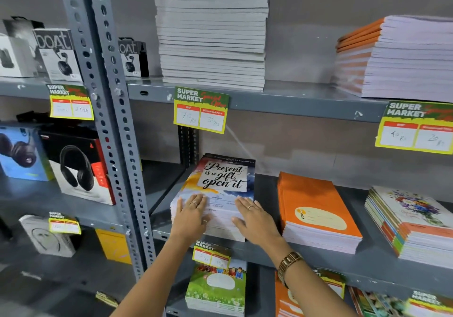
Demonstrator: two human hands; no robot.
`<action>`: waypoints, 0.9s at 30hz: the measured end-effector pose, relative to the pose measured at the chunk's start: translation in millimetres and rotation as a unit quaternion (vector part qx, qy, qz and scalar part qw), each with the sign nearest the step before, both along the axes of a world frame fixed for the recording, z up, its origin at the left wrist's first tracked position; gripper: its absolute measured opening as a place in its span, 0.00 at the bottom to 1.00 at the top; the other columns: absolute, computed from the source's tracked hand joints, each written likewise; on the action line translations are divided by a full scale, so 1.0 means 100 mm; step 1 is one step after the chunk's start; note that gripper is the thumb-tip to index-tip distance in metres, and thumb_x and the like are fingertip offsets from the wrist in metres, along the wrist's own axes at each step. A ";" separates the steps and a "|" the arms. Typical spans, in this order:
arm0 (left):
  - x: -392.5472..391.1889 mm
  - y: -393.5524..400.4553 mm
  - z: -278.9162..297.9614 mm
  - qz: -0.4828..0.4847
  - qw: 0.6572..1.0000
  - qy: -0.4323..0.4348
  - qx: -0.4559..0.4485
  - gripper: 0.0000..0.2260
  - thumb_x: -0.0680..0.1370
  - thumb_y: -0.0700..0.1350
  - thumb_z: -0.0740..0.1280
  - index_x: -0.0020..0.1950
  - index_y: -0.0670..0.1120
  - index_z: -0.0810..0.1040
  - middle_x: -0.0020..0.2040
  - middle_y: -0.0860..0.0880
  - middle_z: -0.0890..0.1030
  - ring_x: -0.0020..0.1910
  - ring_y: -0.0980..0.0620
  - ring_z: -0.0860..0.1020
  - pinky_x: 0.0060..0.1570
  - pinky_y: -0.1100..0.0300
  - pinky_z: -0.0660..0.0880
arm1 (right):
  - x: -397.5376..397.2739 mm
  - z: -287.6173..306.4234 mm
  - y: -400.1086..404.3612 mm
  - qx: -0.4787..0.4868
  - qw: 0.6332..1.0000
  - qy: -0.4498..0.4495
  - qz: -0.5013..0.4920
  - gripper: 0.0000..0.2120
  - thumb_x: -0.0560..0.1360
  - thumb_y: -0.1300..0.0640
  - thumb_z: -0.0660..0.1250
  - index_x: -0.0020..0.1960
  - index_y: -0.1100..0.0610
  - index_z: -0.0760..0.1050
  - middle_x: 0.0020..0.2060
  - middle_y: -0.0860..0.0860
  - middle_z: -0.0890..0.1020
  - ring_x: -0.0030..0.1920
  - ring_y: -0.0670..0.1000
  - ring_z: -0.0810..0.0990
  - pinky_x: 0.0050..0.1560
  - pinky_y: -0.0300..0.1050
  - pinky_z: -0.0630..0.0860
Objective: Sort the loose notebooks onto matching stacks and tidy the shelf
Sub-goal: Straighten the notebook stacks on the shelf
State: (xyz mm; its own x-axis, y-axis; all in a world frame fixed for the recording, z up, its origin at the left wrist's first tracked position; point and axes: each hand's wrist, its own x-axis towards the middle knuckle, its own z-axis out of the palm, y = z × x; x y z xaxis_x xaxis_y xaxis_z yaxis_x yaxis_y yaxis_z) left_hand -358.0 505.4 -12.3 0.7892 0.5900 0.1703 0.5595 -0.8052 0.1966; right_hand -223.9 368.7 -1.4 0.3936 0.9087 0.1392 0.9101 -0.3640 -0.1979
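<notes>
While both hands are laid flat on the "Present is a gift" notebook stack at the left of the middle shelf, the left hand is seen with fingers loosely spread on the cover and the right hand with fingers together, nothing being pinched. Head view: the stack's front edge is judged close to the shelf lip, so an uneven push could fan the top copies or slide them off. The orange stack just beside could be nudged askew.
</notes>
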 end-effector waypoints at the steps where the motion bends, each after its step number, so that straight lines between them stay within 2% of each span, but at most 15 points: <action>1: -0.02 0.03 0.00 -0.003 1.000 -0.008 0.000 0.25 0.80 0.52 0.54 0.76 0.48 0.55 0.78 0.49 0.57 0.77 0.49 0.52 0.76 0.46 0.44 | -0.01 0.00 0.00 0.003 1.000 0.006 -0.002 0.28 0.81 0.47 0.51 0.77 0.58 0.51 0.77 0.52 0.55 0.77 0.50 0.50 0.77 0.44 0.44; 4: -0.08 0.12 0.03 -0.014 0.999 -0.032 -0.012 0.24 0.79 0.57 0.50 0.74 0.49 0.61 0.76 0.48 0.61 0.76 0.47 0.55 0.76 0.49 0.50 | -0.05 0.00 0.03 0.012 1.000 0.013 -0.011 0.27 0.82 0.49 0.51 0.76 0.59 0.51 0.77 0.53 0.55 0.77 0.50 0.50 0.77 0.43 0.44; 7: -0.12 0.19 0.07 -0.010 0.998 -0.053 -0.034 0.21 0.80 0.53 0.56 0.72 0.50 0.64 0.76 0.48 0.63 0.76 0.48 0.55 0.76 0.53 0.54 | -0.06 -0.01 0.06 0.009 1.000 0.005 -0.015 0.26 0.82 0.50 0.51 0.76 0.60 0.51 0.77 0.54 0.55 0.77 0.51 0.51 0.77 0.43 0.45; 10: -0.15 0.22 0.07 -0.004 0.996 -0.068 -0.055 0.20 0.80 0.52 0.58 0.72 0.50 0.66 0.75 0.50 0.63 0.76 0.50 0.56 0.74 0.55 0.57 | -0.09 -0.03 0.07 0.019 1.000 0.002 -0.018 0.25 0.82 0.52 0.51 0.76 0.60 0.52 0.77 0.54 0.56 0.77 0.51 0.51 0.77 0.43 0.48; 14: -0.15 0.19 0.06 0.002 0.995 -0.089 -0.048 0.20 0.80 0.50 0.58 0.71 0.48 0.67 0.75 0.49 0.65 0.76 0.50 0.57 0.75 0.56 0.53 | -0.14 -0.08 0.07 0.043 0.999 -0.007 -0.025 0.23 0.82 0.56 0.52 0.75 0.59 0.56 0.76 0.54 0.60 0.77 0.51 0.55 0.76 0.44 0.52; 16: -0.15 0.18 0.05 0.007 0.994 -0.097 -0.043 0.19 0.80 0.51 0.59 0.70 0.48 0.68 0.74 0.49 0.66 0.76 0.50 0.58 0.75 0.56 0.53 | -0.15 -0.09 0.08 0.057 0.998 -0.012 -0.029 0.22 0.82 0.58 0.53 0.75 0.60 0.58 0.75 0.54 0.62 0.76 0.52 0.58 0.76 0.45 0.55; 19: -0.18 0.15 0.04 0.016 0.993 -0.112 -0.032 0.20 0.79 0.53 0.59 0.69 0.48 0.71 0.72 0.49 0.69 0.75 0.50 0.61 0.73 0.56 0.58 | -0.18 -0.09 0.09 0.068 0.997 -0.016 -0.032 0.21 0.82 0.59 0.54 0.74 0.59 0.60 0.74 0.55 0.64 0.75 0.53 0.60 0.75 0.46 0.58; 23: -0.18 0.13 0.05 0.029 0.992 -0.120 -0.023 0.16 0.79 0.49 0.61 0.66 0.48 0.73 0.70 0.49 0.72 0.71 0.49 0.66 0.66 0.54 0.68 | -0.18 -0.07 0.08 0.060 0.997 -0.022 -0.037 0.21 0.82 0.58 0.52 0.74 0.58 0.59 0.75 0.53 0.62 0.76 0.51 0.58 0.75 0.44 0.59; 27: -0.19 0.11 0.07 0.038 0.991 -0.128 -0.018 0.16 0.78 0.49 0.62 0.65 0.49 0.74 0.69 0.50 0.73 0.70 0.48 0.68 0.64 0.53 0.71 | -0.18 -0.04 0.09 0.053 0.997 -0.018 -0.044 0.21 0.82 0.58 0.52 0.74 0.58 0.59 0.75 0.53 0.62 0.76 0.51 0.58 0.74 0.45 0.61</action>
State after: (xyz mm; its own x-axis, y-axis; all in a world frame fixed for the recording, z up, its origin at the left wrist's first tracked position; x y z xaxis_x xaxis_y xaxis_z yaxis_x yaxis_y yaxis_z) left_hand -376.8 516.0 -5.0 0.6758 0.6549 0.3381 0.5458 -0.7530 0.3676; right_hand -242.3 377.7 -5.9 0.4637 0.8502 0.2492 0.8831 -0.4210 -0.2070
